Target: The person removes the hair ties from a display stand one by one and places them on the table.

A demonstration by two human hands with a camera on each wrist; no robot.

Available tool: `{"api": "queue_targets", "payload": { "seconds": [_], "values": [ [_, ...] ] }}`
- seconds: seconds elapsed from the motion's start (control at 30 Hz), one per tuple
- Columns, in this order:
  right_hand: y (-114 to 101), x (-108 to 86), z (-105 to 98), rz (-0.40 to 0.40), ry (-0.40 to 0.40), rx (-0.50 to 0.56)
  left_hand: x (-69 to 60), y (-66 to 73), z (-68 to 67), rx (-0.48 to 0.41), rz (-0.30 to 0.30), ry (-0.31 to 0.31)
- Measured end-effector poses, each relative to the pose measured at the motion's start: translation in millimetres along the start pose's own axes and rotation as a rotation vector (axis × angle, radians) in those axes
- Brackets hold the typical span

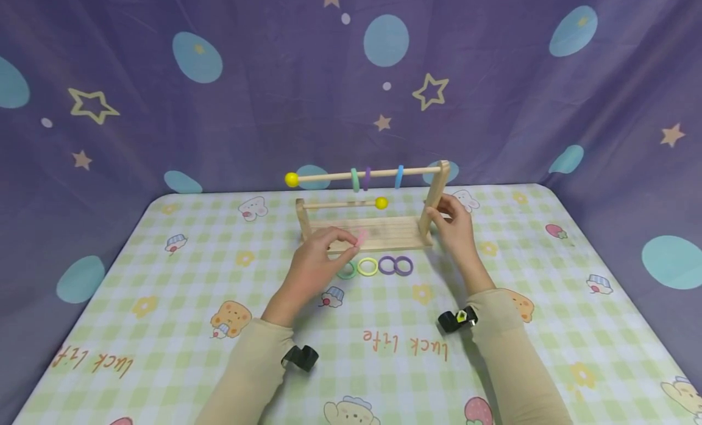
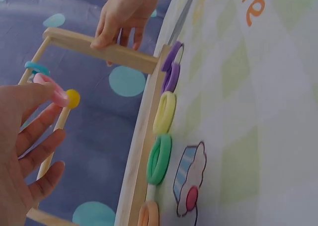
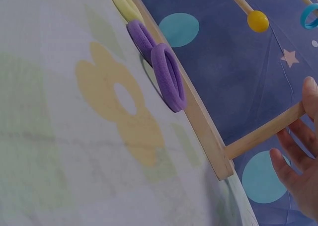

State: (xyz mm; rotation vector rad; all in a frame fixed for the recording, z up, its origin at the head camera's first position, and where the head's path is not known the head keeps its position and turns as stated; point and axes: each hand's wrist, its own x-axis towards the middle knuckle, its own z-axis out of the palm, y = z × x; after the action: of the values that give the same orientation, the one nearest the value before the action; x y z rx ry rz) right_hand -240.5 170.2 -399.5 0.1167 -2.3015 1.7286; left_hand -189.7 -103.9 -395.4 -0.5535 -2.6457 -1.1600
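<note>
Left hand's grip [image 1: 315, 266]: thumb and forefinger pinch the pink ring [image 1: 361, 236], other fingers loosely spread; so slight a hold could let it twist or drop if it catches.
Pink ring: before the wooden rack [image 1: 395, 230], near the yellow ball [image 1: 381, 203] on its short rod [image 1: 340, 205]; contact is unclear. Meeting the ball askew, it could snag.
Right hand's grip [image 1: 455, 224]: thumb and fingers closed about the rack's right upright; should that hold ease under a push, the rack might slide on the counter [image 1: 203, 278].
Orange ring [image 2: 149, 213]: along the rack's front, towards its left end.
Green ring [image 2: 150, 164] and yellow ring [image 2: 164, 112]: next along the rack's front; the left hand reaches over the green one and could brush it aside.
Long rod [image 1: 323, 177]: above the rack's short rod, limiting room from overhead; it carries a hung green ring [image 1: 355, 180], hung purple ring [image 1: 367, 178] and hung blue ring [image 1: 399, 177].
Two purple rings [image 3: 169, 79]: before the rack's right half.
</note>
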Motion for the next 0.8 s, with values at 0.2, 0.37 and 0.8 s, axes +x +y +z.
{"api": "queue_targets", "payload": {
  "seconds": [0.2, 0.37, 0.8],
  "values": [
    [9, 2.4, 0, -0.017, 0.008, 0.003, 2.1, 9.1, 12.3, 0.042, 0.002, -0.085],
    [34, 11.9, 2, -0.027, 0.022, 0.016, 2.5, 14.5, 21.1, 0.039, 0.040, -0.108],
    [43, 16.1, 3, -0.034, 0.029, 0.009, 6.0, 17.5, 34.9, 0.084, 0.047, -0.224]
  ]
}}
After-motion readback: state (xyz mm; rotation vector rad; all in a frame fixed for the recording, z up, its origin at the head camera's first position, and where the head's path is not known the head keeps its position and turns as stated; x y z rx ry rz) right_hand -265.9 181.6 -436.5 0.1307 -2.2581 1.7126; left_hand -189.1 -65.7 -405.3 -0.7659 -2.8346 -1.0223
